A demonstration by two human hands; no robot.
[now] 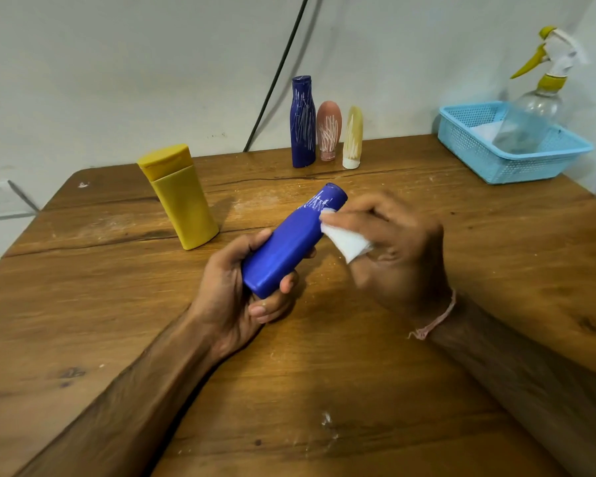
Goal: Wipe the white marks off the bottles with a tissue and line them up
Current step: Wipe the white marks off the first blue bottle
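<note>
Fingers point(288, 282) of the left hand point(234, 290) curl round the blue bottle point(286, 246), tilted above the wooden table point(324, 373). The right hand point(399, 249) pinches a white tissue point(348, 241) against its scribbled upper end. A yellow bottle point(183, 204) stands just left. 3 scribbled bottles line the wall behind: dark blue bottle point(302, 122), pink bottle point(328, 130), pale yellow bottle point(353, 137). A spray bottle point(534, 115) leans in a blue basket point(530, 163), back right.

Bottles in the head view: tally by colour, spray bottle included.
Blue: 2 (held blue bottle, standing blue bottle)
Yellow: 1 (yellow bottle)
Pink: 1 (pink bottle)
Cream: 1 (cream bottle)
Clear: 1 (clear spray bottle)
Total: 6
</note>
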